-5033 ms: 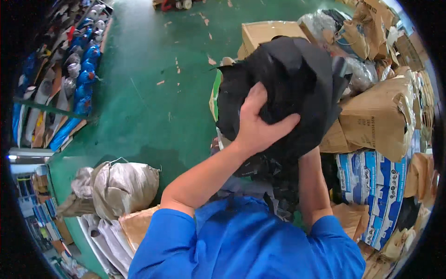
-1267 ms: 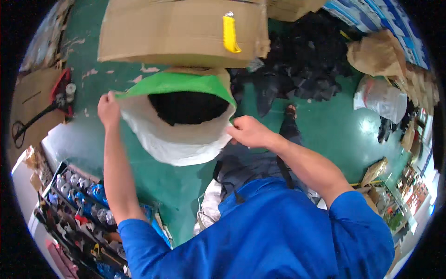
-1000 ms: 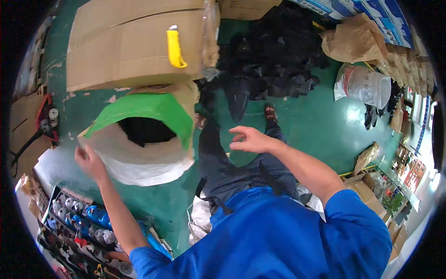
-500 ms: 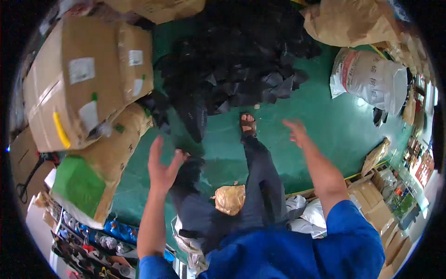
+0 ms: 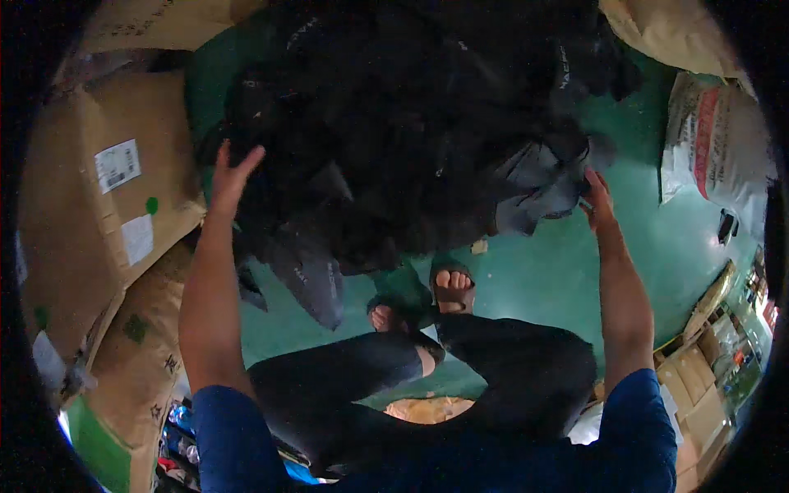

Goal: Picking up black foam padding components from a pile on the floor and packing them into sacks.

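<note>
A large heap of black, floppy pieces (image 5: 411, 156), some with pale print and grey-sheened faces, lies on the floor before my feet. What kind of pieces they are, I cannot make out. My left hand (image 5: 233, 177) is at the heap's left edge, thumb and fingers spread apart, nothing held. On the opposite side my right hand (image 5: 599, 197) reaches the right edge, beside the grey-looking pieces (image 5: 534, 185). Its fingers are apart and slightly bent; whether the fingertips touch the pieces is hard to tell.
Big cardboard boxes (image 5: 156, 140) stand close on the left. A white sack with a red stripe (image 5: 711, 148) sits on the right, and brown paper sacking (image 5: 674, 33) lies beyond it. My sandalled feet (image 5: 453, 286) are on the green floor (image 5: 625, 148). Flattened cartons (image 5: 690, 378) lie at lower right.
I have bent or squatted lower, with my knees apart, and the heap looks nearer. Both hands have moved forward and outward, from above the floor to either side of the heap.
</note>
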The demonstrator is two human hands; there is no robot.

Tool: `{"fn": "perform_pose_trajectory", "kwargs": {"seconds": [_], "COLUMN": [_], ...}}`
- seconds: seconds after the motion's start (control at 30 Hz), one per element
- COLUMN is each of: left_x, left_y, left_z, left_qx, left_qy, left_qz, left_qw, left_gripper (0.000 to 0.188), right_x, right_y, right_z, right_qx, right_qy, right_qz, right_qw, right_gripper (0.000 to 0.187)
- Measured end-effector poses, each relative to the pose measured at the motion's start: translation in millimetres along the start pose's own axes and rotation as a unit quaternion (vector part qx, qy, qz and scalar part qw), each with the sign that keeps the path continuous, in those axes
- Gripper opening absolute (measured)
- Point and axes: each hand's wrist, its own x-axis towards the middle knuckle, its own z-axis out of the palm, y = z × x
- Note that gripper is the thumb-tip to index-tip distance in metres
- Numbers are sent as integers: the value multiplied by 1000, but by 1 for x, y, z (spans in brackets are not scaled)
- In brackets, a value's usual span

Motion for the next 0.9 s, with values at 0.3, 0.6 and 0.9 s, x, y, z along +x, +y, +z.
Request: {"fn": "perform_pose_trajectory", "kwargs": {"seconds": [0.3, 0.6, 0.9], "left_x": [16, -11, -57], "left_y": [-31, -3, 39], "left_z": [32, 92, 150], "left_qx": [-83, -255, -255], "left_qy": [-45, -16, -144], "left_qz": [-53, -74, -32], "left_qw": [994, 964, 956], "left_gripper": [104, 99, 88], "right_x": [8, -5, -56], "right_y": [9, 19, 12], "right_z": [57, 114, 165], "right_qx": [167, 223, 249], "right_qy": [-46, -59, -122], "right_qz": [-169, -144, -59], "right_qw": [970, 962, 959], "right_gripper": [72, 82, 87]}}
